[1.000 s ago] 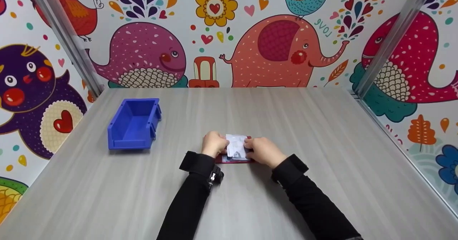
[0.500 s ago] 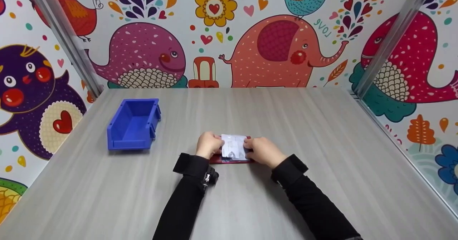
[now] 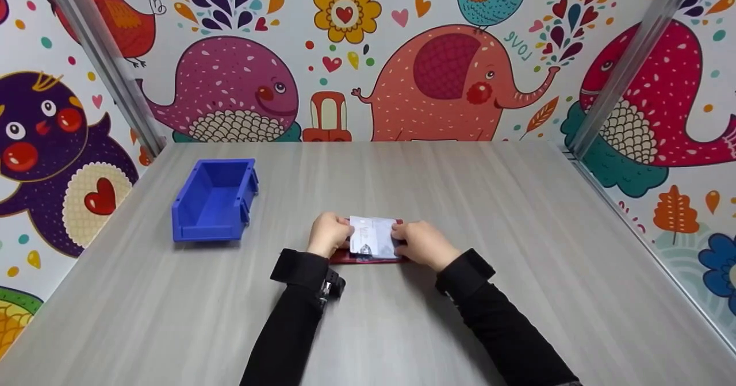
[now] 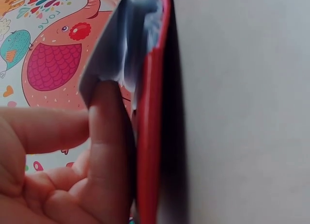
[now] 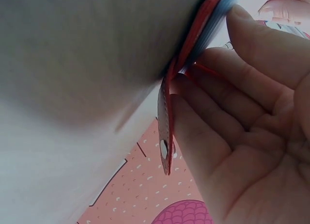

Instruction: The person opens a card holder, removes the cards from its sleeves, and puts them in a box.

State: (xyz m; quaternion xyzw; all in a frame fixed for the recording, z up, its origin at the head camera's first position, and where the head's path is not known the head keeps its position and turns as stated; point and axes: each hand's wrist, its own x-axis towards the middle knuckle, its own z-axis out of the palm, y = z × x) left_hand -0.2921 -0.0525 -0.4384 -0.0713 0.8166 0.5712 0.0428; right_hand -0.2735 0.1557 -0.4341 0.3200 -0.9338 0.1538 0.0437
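A red card holder with clear inner sleeves lies opened out on the table between the two hands. My left hand pinches the left edge of a white card between thumb and finger, and the card stands at a slant off the red cover in the left wrist view. On the other side, my right hand holds the holder's right edge, with its thumb on the sleeves and its fingers behind. A strap with a metal snap sticks out from the cover beside those fingers in the right wrist view.
A blue plastic bin stands on the left part of the grey table. Printed walls with cartoon animals close off the back and both sides, and metal posts mark the corners.
My left hand has moved left with the edge of the white card, so more of the card and of the red cover shows. The right hand has stayed in place.
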